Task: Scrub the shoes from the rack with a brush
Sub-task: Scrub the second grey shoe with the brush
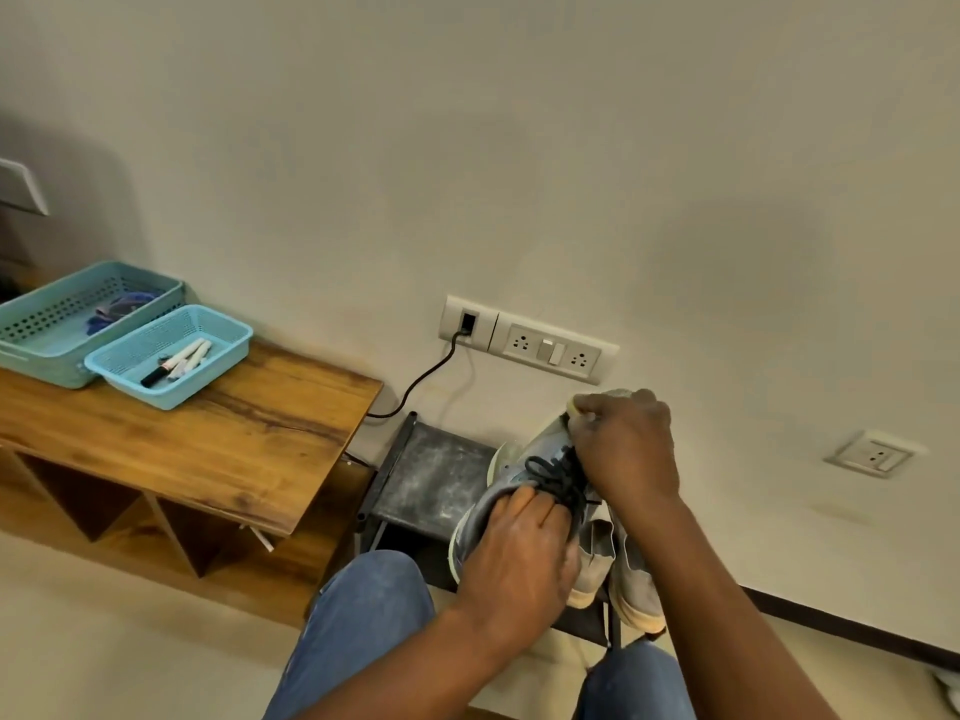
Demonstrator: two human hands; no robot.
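Knees [363,615] in blue jeans sit lowest in view, and both forearms reach forward over them to a grey sneaker [511,478] held above the dark rack [431,475]. Left hand [519,553] is curled over the shoe's near end, fingers pressed on the upper just beside the black laces [558,478], gripping the sneaker. Right hand [626,449] is closed on the far, raised end of the same sneaker, fingertips pinching its pale edge, so the shoe tilts up away from the person. Whether a brush is in either hand cannot be told.

Just below and between the hands, two tan shoes [618,569] stand on a lower shelf of the rack, touching each other. Beyond the left hand lies the rack's dusty top shelf, bare where it shows.

Behind the right hand, a socket strip [545,348] is set in the wall, with a black cable [421,381] plugged in at its left end; a single socket [872,454] sits further right.

Well left of the hands is a wooden worktop [208,433]. On it rest two blue baskets, touching: the small basket [171,356] holds markers [179,361], the large basket [78,319] holds a bluish cloth [122,306].
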